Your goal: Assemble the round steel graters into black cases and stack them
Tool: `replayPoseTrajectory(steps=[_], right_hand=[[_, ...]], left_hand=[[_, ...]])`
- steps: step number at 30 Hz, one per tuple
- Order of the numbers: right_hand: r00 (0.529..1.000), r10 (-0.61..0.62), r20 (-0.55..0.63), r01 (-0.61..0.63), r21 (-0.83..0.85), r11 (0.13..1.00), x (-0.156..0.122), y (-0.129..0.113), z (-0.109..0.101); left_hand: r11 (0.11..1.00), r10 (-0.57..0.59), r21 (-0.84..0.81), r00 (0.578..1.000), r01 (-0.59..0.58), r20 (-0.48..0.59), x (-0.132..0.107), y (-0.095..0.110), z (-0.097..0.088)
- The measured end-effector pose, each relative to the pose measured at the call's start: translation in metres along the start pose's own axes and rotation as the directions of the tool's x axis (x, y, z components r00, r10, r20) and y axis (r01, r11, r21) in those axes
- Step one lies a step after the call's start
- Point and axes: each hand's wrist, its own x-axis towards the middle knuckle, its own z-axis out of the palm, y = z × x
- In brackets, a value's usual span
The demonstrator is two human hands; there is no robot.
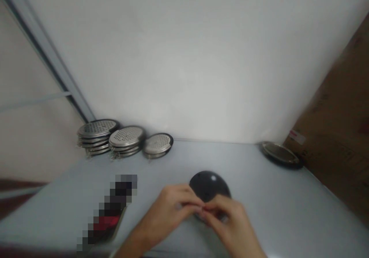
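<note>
Head view: the left hand (170, 212) and right hand (227, 221) meet over the lower edge of a dark round disc (209, 185) on the pale surface (276, 200), each grip pinched together on something too small to tell. Stacks of perforated steel discs (126, 140) sit well beyond.

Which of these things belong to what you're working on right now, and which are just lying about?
In the work: left hand, right hand, fingers meeting in front of a dark round disc.

Apparently lying about: three stacks of perforated steel discs, a dark-rimmed steel disc, a pixelated object, a cardboard box.
</note>
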Motion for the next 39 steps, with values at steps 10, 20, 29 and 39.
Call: replayPoseTrajectory(steps=[10, 20, 29, 39], right_hand=[[0.885, 0.274, 0.376, -0.338, 0.114, 0.934, -0.009, -0.005, -0.013], [0.982, 0.174, 0.079, -0.168, -0.085, 0.982, -0.001, -0.008, -0.022], [0.957, -0.233, 0.171, 0.288, -0.489, 0.823, -0.01, 0.01, -0.015], [0.936, -0.313, 0.161, 0.336, -0.678, 0.654, -0.009, 0.019, -0.013]], left_hand=[[0.952, 0.245, 0.131, 0.944, -0.277, 0.219, -0.006, -0.001, 0.001], [0.993, -0.072, -0.097, 0.993, 0.063, -0.095, 0.0, 0.0, 0.026], [0.986, -0.161, -0.066, 0.965, 0.151, -0.208, 0.002, 0.005, 0.041], [0.838, -0.346, -0.468, 0.936, 0.28, -0.06, 0.005, 0.001, 0.038]])
